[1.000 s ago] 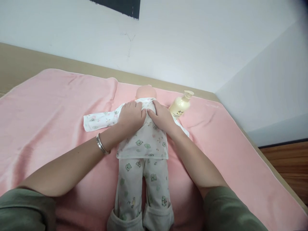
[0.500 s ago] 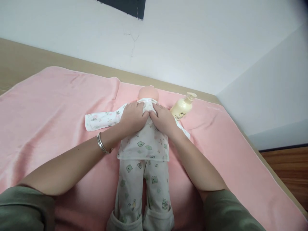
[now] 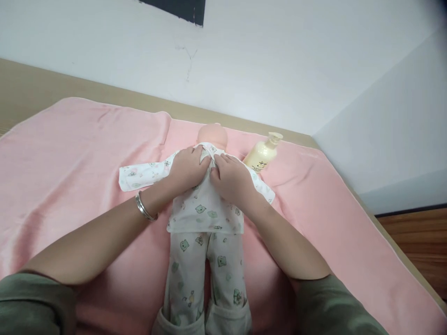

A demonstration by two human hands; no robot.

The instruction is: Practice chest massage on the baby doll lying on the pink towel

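Shirt (image 3: 206, 218) — partly hidden; trouser cuffs (image 3: 228, 318) — cropped.

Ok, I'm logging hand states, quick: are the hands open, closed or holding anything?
Left hand: on the printed shirt; grip cannot be told.
Right hand: on the shirt too, fingers bent; grip cannot be told.

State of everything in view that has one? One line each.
Left hand: on upper shirt, fingers bent, grip unclear
Right hand: same, beside it
Shirt: creased between hands, sleeves spread
Trousers: legs extended, ends turned up
Doll: lying on blanket, face not visible
Pump bottle: pump fitted; standing or lying unclear
Blanket: spread out, wrinkled
Bracelet: worn on left wrist
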